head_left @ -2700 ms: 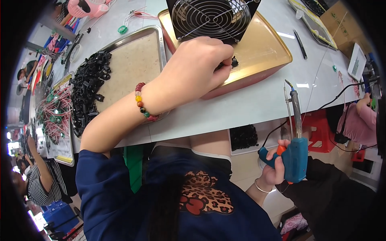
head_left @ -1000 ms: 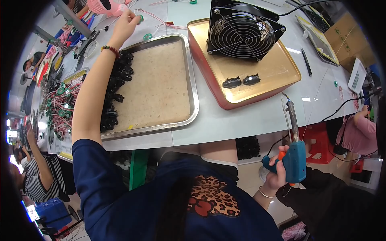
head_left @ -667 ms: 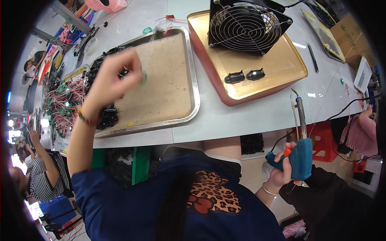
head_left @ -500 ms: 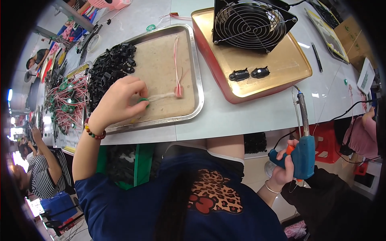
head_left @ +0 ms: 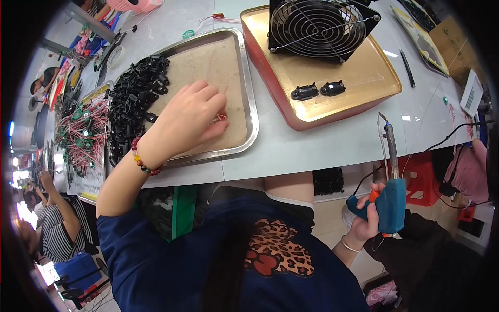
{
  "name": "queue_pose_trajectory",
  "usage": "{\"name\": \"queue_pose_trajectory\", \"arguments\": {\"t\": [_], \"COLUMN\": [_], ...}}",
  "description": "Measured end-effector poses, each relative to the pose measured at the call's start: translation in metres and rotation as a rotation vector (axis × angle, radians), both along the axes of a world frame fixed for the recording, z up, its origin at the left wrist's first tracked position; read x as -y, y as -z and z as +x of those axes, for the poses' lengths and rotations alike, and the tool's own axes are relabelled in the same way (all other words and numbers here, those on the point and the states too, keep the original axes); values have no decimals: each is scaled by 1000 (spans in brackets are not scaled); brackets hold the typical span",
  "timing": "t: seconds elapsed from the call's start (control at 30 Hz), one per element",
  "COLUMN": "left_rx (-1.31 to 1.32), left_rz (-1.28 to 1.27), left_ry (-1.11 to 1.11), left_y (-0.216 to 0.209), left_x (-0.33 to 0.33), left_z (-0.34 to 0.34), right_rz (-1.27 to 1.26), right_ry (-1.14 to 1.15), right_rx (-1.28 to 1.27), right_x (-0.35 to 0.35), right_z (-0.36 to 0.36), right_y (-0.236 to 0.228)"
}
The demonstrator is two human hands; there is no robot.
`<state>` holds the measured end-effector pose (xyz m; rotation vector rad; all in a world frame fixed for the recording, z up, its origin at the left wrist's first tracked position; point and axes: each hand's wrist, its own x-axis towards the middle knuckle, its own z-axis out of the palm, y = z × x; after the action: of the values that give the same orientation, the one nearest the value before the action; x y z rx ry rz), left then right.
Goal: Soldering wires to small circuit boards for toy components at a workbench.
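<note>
My left hand (head_left: 195, 117) is over the metal tray (head_left: 253, 117), its fingers curled and pinched on thin red and white wires (head_left: 217, 120). Most of the wires, and whatever they join, are hidden by the fingers. Black plastic parts (head_left: 132, 88) lie heaped along the tray's left side. Off the table's front edge on the right, my right hand (head_left: 368, 216) grips a teal soldering gun (head_left: 392, 203) with an orange trigger. Its metal tip points up, apart from everything. Two small black housings (head_left: 318, 90) sit on a gold-topped red tin (head_left: 358, 99).
A black fan (head_left: 322, 28) with a wire guard stands on the tin. Pink-wired green discs (head_left: 83, 130) are piled left of the tray. A black pen (head_left: 407, 67) lies at the right. A power cord (head_left: 457, 134) loops by the table's right edge. Another person (head_left: 62, 223) sits at far left.
My left hand has moved right across the tray, from the green piece to the pink-and-white wires, now covering them. My right hand keeps the soldering gun in nearly the same place.
</note>
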<state>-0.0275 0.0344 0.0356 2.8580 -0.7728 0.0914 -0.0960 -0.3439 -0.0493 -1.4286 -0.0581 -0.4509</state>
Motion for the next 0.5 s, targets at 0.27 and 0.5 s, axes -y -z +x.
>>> {"name": "queue_pose_trajectory", "arguments": {"t": [0.27, 0.5], "left_rx": [33, -440], "left_rz": [73, -381], "left_ry": [-203, -244], "left_y": [7, -18], "left_x": [-8, -23], "left_z": [-17, -6], "right_rz": [-17, -24], "right_ry": [-7, -24], "right_rx": [-1, 42], "right_x": [-1, -1], "right_z": [4, 3], "right_y": [0, -1]}}
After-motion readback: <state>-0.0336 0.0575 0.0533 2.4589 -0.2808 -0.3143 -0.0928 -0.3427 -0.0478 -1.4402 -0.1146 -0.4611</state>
